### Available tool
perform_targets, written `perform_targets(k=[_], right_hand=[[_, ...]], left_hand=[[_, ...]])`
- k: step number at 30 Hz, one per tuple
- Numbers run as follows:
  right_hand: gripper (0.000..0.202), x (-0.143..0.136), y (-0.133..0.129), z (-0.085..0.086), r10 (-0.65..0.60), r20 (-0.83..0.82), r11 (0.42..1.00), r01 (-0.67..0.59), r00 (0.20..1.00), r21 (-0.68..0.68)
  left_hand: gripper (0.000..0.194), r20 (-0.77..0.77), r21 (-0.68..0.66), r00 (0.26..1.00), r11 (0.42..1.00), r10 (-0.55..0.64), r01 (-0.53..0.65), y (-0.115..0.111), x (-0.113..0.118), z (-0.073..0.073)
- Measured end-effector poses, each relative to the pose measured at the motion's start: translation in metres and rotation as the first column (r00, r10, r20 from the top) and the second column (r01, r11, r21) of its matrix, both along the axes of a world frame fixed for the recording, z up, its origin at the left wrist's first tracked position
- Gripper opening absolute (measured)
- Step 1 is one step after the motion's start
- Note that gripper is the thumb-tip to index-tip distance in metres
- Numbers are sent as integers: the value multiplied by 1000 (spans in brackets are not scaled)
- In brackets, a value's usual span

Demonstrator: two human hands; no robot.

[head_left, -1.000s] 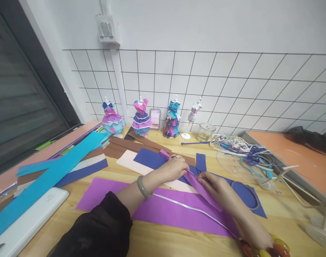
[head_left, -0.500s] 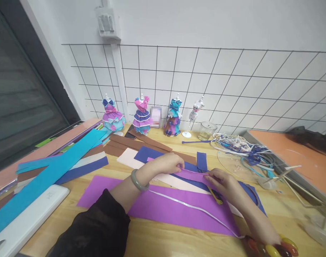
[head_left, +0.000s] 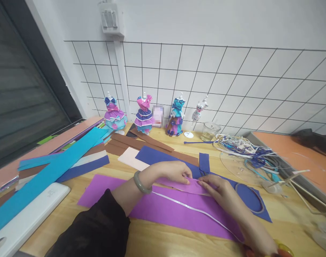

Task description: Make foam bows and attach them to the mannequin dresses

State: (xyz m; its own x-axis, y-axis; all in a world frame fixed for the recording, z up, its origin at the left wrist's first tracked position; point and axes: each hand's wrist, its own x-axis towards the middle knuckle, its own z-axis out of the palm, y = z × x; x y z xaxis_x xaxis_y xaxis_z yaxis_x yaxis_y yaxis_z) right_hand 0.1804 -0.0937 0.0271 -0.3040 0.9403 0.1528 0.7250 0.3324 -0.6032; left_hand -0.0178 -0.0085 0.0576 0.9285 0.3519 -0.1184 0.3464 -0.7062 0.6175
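My left hand [head_left: 177, 172], a stone-like bangle on its wrist, pinches the upper edge of a narrow purple strip [head_left: 189, 186], which looks like crepe paper or cloth. Just right of it, my right hand [head_left: 216, 184] grips the same strip between thumb and fingers. The strip lies over a larger purple sheet [head_left: 154, 211] on the table. Across that sheet runs a thin white ribbon [head_left: 189, 206]. Behind my hands are a dark blue strip [head_left: 163, 157] and a pale pink piece [head_left: 131, 159]. The scissors seen earlier cannot be made out.
Several small dressed mannequins [head_left: 144, 117] and a bare one [head_left: 199, 109] stand along the wall grid. A glass cup [head_left: 210, 131] and a tangle of ribbon scraps [head_left: 240, 147] are at the back right. Left lie a turquoise strip [head_left: 53, 171] and a white flat device [head_left: 34, 214].
Both hands have come slightly down and nearer, bringing the purple strip over the large purple sheet. The yellow-handled scissors by my right hand have gone from sight.
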Motion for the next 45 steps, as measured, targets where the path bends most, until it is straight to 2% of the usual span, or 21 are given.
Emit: perform_targets(k=[3, 10, 16, 19, 23, 28, 34, 36, 38, 40, 45], right_hand=[[31, 3, 0, 1, -23, -45, 999, 22, 999, -25], [29, 8, -3, 5, -95, -49, 994, 97, 994, 49], [35, 14, -2, 6, -133, -48, 989, 130, 990, -67], [38, 21, 1, 3, -160, -57, 985, 156, 985, -76], [43, 32, 5, 0, -197, -37, 978, 194, 980, -80], [44, 41, 9, -4, -222, 28, 974, 223, 975, -36], [41, 49, 13, -8, -246, 120, 968, 250, 962, -17], [38, 48, 15, -9, -282, 129, 959, 276, 951, 57], [35, 43, 15, -8, -313, 100, 938, 291, 944, 188], [36, 33, 14, -8, -298, 49, 919, 273, 953, 283], [39, 3, 4, -6, -117, -27, 961, 120, 993, 249]], left_hand=[[17, -11, -45, 1000, 999, 10, -10, 3, -3, 1], [17, -34, -88, 999, 995, 35, -38, 9, -10, 5], [17, -60, -108, 996, 991, 73, -79, 15, -20, 10], [16, -75, -88, 995, 994, 64, -71, 22, -26, 10], [19, -113, -112, 988, 986, 107, -119, 31, -33, 8], [22, -100, -186, 979, 963, 178, -194, 36, -40, 7], [24, 0, -145, 953, 943, 302, -299, 37, -38, 4], [25, 14, -140, 944, 935, 330, -325, 36, -35, 3], [24, 31, -117, 944, 940, 327, -322, 33, -31, 2], [23, 38, -97, 951, 948, 307, -302, 29, -26, 2], [22, 73, -97, 981, 980, 181, -174, 14, -12, 5]])
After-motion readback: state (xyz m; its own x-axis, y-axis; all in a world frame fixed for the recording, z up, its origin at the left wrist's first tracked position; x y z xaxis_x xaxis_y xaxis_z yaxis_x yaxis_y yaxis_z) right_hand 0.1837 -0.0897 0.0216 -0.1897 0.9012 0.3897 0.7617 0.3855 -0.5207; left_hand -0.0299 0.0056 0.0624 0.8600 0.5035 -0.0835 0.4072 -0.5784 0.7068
